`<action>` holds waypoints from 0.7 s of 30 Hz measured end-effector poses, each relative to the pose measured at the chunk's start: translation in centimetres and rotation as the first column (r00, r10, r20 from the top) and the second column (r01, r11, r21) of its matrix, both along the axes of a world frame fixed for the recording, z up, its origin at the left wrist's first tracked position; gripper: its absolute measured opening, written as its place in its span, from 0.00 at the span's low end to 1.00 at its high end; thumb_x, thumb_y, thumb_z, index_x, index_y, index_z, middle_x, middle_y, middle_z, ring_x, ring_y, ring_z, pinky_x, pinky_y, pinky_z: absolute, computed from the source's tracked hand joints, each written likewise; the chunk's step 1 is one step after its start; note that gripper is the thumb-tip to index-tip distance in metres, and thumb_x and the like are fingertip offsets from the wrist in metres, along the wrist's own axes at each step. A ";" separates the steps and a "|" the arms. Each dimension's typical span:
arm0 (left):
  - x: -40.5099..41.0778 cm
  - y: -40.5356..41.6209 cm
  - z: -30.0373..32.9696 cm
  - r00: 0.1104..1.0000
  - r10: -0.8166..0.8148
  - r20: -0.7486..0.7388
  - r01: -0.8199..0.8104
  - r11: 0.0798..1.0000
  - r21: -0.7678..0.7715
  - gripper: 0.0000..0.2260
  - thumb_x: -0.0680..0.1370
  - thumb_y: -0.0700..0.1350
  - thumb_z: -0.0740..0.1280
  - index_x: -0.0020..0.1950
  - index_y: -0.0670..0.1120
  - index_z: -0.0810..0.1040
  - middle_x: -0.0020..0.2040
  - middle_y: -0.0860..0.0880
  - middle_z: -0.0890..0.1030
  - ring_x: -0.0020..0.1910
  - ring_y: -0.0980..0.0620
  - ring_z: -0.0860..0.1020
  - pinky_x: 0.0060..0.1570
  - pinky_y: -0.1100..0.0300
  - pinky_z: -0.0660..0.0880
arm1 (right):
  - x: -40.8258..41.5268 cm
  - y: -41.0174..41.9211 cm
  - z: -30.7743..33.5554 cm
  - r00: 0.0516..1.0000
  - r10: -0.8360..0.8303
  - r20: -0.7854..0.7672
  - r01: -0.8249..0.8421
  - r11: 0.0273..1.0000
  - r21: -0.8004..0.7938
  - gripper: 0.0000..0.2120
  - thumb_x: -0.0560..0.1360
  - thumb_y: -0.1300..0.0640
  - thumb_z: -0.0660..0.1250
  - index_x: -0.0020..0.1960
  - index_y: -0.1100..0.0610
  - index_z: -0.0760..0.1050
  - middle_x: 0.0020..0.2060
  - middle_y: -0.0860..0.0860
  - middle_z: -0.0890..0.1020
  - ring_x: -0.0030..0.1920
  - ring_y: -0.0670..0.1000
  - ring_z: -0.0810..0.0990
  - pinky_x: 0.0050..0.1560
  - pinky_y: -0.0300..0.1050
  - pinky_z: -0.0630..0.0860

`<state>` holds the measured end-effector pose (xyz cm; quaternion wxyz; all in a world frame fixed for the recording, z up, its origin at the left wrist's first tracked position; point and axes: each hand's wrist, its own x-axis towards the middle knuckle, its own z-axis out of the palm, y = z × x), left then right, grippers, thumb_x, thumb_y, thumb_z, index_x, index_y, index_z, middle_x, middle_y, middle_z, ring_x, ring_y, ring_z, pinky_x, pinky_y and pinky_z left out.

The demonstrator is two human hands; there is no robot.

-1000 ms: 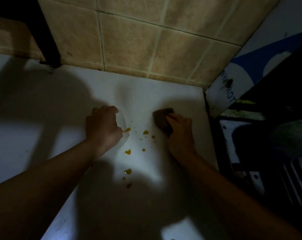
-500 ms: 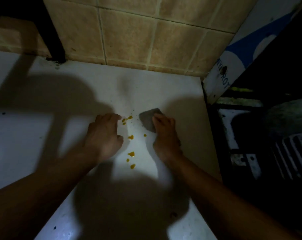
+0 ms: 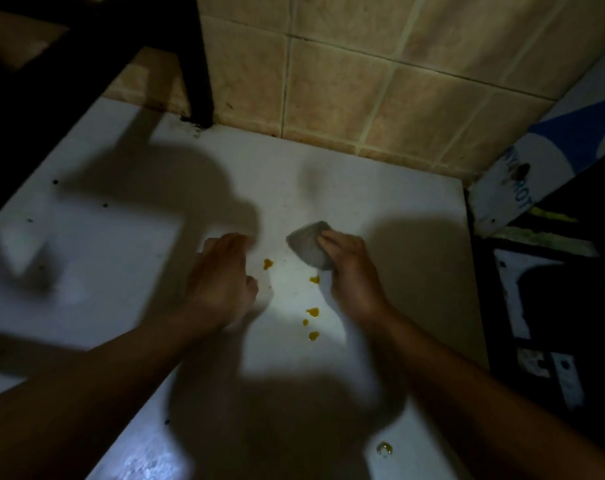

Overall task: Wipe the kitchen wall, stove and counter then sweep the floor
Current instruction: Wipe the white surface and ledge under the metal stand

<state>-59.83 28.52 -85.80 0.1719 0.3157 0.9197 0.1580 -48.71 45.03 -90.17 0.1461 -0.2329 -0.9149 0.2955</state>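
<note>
My right hand (image 3: pixel 354 271) presses a small grey cloth (image 3: pixel 308 245) flat onto the white counter (image 3: pixel 380 202). Several orange food spots (image 3: pixel 312 312) lie on the counter between my hands, just left of and below the cloth. My left hand (image 3: pixel 221 282) rests on the counter to the left of the spots, fingers curled, with nothing visible in it. The beige tiled wall (image 3: pixel 363 81) rises behind the counter. The dark stove (image 3: pixel 553 306) sits to the right of the counter edge.
A black post (image 3: pixel 198 64) stands at the back left where counter meets wall. A white and blue printed panel (image 3: pixel 536 174) leans at the back right. Small dark specks (image 3: pixel 55 182) dot the left counter. A small droplet (image 3: pixel 384 447) lies near the front edge.
My right hand with the cloth has slid left and toward me across the spots, and fewer spots show. My view has shifted, showing more of the counter's left side.
</note>
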 end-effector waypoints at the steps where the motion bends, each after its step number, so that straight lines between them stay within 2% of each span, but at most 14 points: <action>1: -0.1 -0.4 -0.3 1.000 0.003 0.010 -0.003 1.000 -0.001 0.28 0.73 0.46 0.69 0.71 0.48 0.65 0.69 0.48 0.68 0.67 0.45 0.67 0.66 0.51 0.66 | -0.9 1.1 -0.1 0.999 -0.055 0.003 0.055 0.999 -0.003 0.23 0.74 0.56 0.53 0.59 0.68 0.77 0.58 0.65 0.77 0.61 0.58 0.74 0.68 0.47 0.67; 2: -0.2 -0.7 -0.6 1.000 -0.002 0.013 0.002 1.000 -0.002 0.28 0.73 0.46 0.69 0.72 0.49 0.64 0.69 0.48 0.68 0.68 0.45 0.67 0.67 0.51 0.66 | -1.6 2.2 -0.1 0.994 -0.102 0.044 0.101 0.995 0.018 0.21 0.74 0.58 0.55 0.60 0.68 0.76 0.60 0.64 0.76 0.62 0.60 0.74 0.66 0.52 0.69; 3: -0.3 -0.9 -0.7 1.000 -0.005 0.013 0.005 1.000 -0.008 0.28 0.73 0.46 0.68 0.72 0.49 0.64 0.70 0.48 0.67 0.68 0.46 0.66 0.67 0.51 0.65 | -2.4 2.5 0.3 0.988 -0.129 0.086 0.124 0.990 0.060 0.20 0.73 0.63 0.58 0.62 0.67 0.75 0.62 0.63 0.75 0.64 0.61 0.73 0.67 0.54 0.68; 5: -0.6 -1.3 -0.8 1.000 0.004 0.011 -0.004 1.000 -0.022 0.28 0.73 0.46 0.67 0.72 0.50 0.63 0.70 0.48 0.67 0.67 0.46 0.66 0.66 0.51 0.65 | -3.2 0.4 0.6 0.992 -0.062 0.109 0.047 0.990 0.133 0.25 0.68 0.71 0.59 0.65 0.66 0.73 0.65 0.63 0.73 0.65 0.63 0.70 0.69 0.51 0.65; 9: -1.0 -2.0 -0.8 0.997 0.072 -0.027 -0.073 0.997 -0.030 0.24 0.73 0.46 0.66 0.68 0.51 0.66 0.65 0.49 0.70 0.62 0.46 0.69 0.61 0.50 0.67 | -2.2 -3.2 0.9 0.971 0.226 0.084 -0.237 0.955 0.180 0.27 0.63 0.69 0.57 0.61 0.67 0.76 0.61 0.63 0.77 0.59 0.64 0.76 0.65 0.51 0.68; 10: -1.0 -2.2 -0.8 0.996 0.084 -0.038 -0.085 0.996 -0.019 0.22 0.73 0.45 0.66 0.66 0.51 0.68 0.63 0.50 0.71 0.61 0.47 0.70 0.60 0.51 0.68 | -2.4 -2.4 0.9 0.966 0.253 0.058 -0.259 0.946 0.194 0.26 0.63 0.70 0.58 0.60 0.67 0.76 0.59 0.63 0.78 0.58 0.64 0.77 0.63 0.51 0.70; 12: -0.8 -2.5 -0.8 0.991 0.116 -0.072 -0.116 0.993 0.000 0.17 0.73 0.44 0.65 0.61 0.51 0.71 0.59 0.50 0.73 0.59 0.47 0.71 0.57 0.52 0.68 | -3.5 -0.7 1.0 0.985 0.167 0.033 -0.170 0.973 0.159 0.23 0.67 0.72 0.61 0.62 0.66 0.75 0.61 0.63 0.77 0.62 0.64 0.75 0.65 0.50 0.69; 14: -0.8 -2.9 -1.0 0.983 0.166 -0.084 -0.163 0.986 0.037 0.09 0.75 0.44 0.63 0.55 0.51 0.73 0.54 0.51 0.75 0.56 0.46 0.73 0.55 0.52 0.70 | -4.5 -0.6 1.0 0.996 0.066 0.064 -0.075 0.986 0.151 0.23 0.71 0.73 0.60 0.66 0.65 0.72 0.65 0.61 0.73 0.67 0.62 0.70 0.69 0.49 0.64; 15: -1.0 -3.1 -1.1 0.977 0.189 -0.095 -0.184 0.981 0.061 0.06 0.76 0.45 0.62 0.52 0.52 0.73 0.51 0.52 0.75 0.54 0.46 0.74 0.53 0.52 0.71 | -4.7 -1.6 1.1 0.998 0.050 0.047 -0.057 0.985 0.161 0.23 0.71 0.73 0.58 0.65 0.66 0.73 0.65 0.62 0.74 0.66 0.62 0.71 0.69 0.50 0.64; 17: -1.4 -3.5 -1.3 0.968 0.210 -0.138 -0.199 0.976 0.087 0.02 0.78 0.48 0.60 0.48 0.52 0.72 0.47 0.53 0.74 0.51 0.47 0.75 0.49 0.54 0.72 | -4.5 -4.1 1.3 0.991 0.133 -0.017 -0.128 0.977 0.173 0.22 0.70 0.68 0.54 0.61 0.67 0.76 0.59 0.63 0.78 0.60 0.63 0.76 0.67 0.49 0.67; 18: -1.5 -3.9 -1.3 0.966 0.202 -0.161 -0.192 0.979 0.072 0.03 0.78 0.48 0.59 0.49 0.52 0.72 0.47 0.53 0.74 0.51 0.47 0.74 0.48 0.55 0.70 | -4.2 -5.0 1.1 0.976 0.216 -0.034 -0.206 0.960 0.192 0.22 0.69 0.65 0.54 0.58 0.67 0.78 0.57 0.63 0.80 0.58 0.63 0.78 0.66 0.46 0.67; 20: -1.6 -4.8 -1.6 0.961 0.202 -0.187 -0.196 0.979 0.052 0.06 0.77 0.46 0.61 0.52 0.52 0.73 0.50 0.52 0.74 0.53 0.46 0.73 0.47 0.54 0.68 | -4.5 -5.0 1.0 0.936 0.350 -0.038 -0.330 0.911 0.246 0.20 0.64 0.66 0.60 0.54 0.66 0.81 0.53 0.62 0.82 0.54 0.62 0.80 0.63 0.41 0.66; 21: -1.6 -5.2 -1.8 0.959 0.200 -0.201 -0.193 0.980 0.056 0.07 0.76 0.45 0.63 0.53 0.51 0.74 0.52 0.50 0.75 0.53 0.45 0.73 0.47 0.53 0.69 | -5.0 -4.5 0.9 0.929 0.367 -0.040 -0.345 0.902 0.261 0.20 0.62 0.68 0.63 0.53 0.66 0.81 0.51 0.62 0.82 0.52 0.63 0.81 0.61 0.42 0.67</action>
